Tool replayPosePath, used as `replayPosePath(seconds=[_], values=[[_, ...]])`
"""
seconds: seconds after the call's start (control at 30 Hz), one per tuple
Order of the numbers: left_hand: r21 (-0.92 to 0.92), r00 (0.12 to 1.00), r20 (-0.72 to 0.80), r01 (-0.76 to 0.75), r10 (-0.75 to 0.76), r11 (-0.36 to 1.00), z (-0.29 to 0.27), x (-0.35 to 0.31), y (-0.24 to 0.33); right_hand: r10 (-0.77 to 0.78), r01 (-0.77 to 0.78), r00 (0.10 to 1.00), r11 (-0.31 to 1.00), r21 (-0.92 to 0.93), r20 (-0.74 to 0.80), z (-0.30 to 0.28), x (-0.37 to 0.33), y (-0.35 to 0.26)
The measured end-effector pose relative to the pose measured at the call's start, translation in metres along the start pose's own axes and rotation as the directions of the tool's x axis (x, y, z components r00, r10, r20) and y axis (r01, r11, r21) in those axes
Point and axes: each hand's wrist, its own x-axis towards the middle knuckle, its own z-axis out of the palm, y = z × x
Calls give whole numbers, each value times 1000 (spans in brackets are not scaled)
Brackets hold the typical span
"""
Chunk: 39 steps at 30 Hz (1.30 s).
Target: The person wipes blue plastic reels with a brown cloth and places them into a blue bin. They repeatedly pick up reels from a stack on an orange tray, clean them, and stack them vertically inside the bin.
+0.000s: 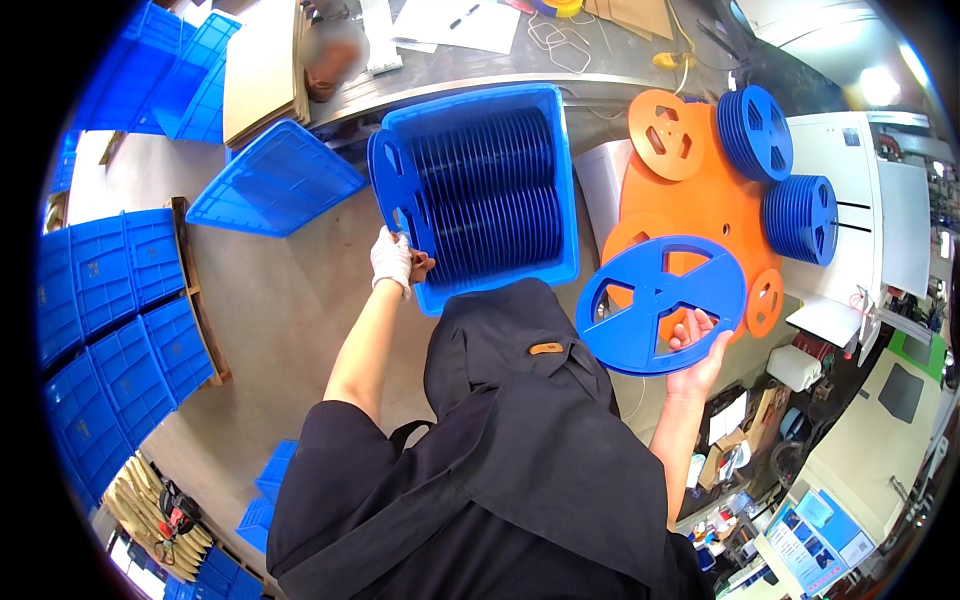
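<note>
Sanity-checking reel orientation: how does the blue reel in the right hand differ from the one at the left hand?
Pose: the right-hand reel turns its broad face to the camera; the left-hand reel is angled steeply and shows as a narrow oval.
Place: the right-hand reel partly overlaps the orange surface in view; the left-hand reel is at the left side of the blue bin.
Shared: both are blue discs with cut-out windows.
</note>
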Motion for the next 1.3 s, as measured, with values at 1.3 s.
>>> replayPosePath(seconds=[1.3], values=[[-151, 177, 621, -929, 764, 338, 144, -251, 189, 0, -334, 688, 888, 317, 726, 51, -31, -2]])
